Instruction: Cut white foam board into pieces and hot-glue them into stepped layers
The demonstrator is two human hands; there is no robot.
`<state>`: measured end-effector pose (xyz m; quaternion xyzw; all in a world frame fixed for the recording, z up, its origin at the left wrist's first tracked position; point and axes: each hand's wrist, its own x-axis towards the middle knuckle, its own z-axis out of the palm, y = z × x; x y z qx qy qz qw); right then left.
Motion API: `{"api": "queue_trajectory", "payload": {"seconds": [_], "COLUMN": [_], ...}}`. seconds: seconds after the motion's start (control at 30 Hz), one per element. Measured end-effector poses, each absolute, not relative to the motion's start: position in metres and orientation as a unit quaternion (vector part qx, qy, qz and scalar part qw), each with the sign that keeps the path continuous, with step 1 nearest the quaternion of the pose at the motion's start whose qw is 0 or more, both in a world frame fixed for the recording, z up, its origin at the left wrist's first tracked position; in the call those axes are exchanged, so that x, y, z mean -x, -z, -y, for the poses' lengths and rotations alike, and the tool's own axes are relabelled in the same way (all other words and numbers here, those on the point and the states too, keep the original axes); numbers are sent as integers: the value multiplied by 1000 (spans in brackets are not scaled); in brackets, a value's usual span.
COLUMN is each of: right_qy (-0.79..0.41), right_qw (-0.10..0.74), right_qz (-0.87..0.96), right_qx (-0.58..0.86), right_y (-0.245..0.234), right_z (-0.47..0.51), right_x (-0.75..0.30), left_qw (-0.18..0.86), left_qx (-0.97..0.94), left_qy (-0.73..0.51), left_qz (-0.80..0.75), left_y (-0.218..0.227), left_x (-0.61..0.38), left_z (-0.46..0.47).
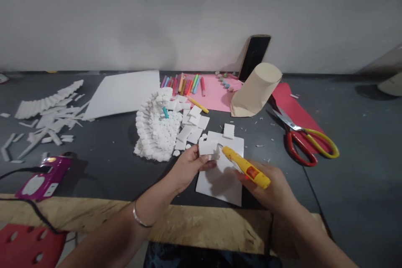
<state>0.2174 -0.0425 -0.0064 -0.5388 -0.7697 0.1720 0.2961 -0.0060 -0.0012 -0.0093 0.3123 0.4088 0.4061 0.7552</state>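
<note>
My left hand (188, 164) pinches a small white foam piece (208, 147) between thumb and fingers. My right hand (271, 186) is wrapped around a yellow hot glue gun (243, 166). Its narrow metal nozzle meets or nearly meets the foam piece's right edge; contact cannot be told. Both hands are above a white foam sheet (224, 180) at the table's front. A small foam square (229, 131) lies at that sheet's far edge. Several cut foam squares (195, 135) lie beyond my left hand, beside a curved white foam structure (157, 134) built of small pieces.
Scissors (295, 127) with red and yellow handles lie on red paper (290, 100). A beige cone-like form (256, 90) stands before a leaning phone (255, 56). Felt pens (185, 83) rest on pink paper (216, 96). Foam scraps (53, 121) and a purple box with a cable (47, 176) are left.
</note>
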Motion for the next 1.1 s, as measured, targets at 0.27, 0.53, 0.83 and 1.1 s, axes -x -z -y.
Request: {"api": "queue_trajectory", "payload": {"seconds": [0.27,0.53,0.83,1.1], "right_qy": [-95,-57,-87,-145], "right_qw": [282,207,265,230], "right_qz": [666,667,783,798], "right_qx": [684,714,556,539], "right_y": [-7,8,-31,-23], "right_z": [38,42,65,66], "right_x": [-247,-261,-210,-180], "left_qw": [751,753,758,756], "left_qx": [-311,-317,-324,-328], "left_qy": [-417,-419,-415,-405], "left_qz": [-406,-397,-386,-396], "left_y": [9,4,8,2], "left_x": [9,10,7,5], "left_z": [-2,-1,0,3]}}
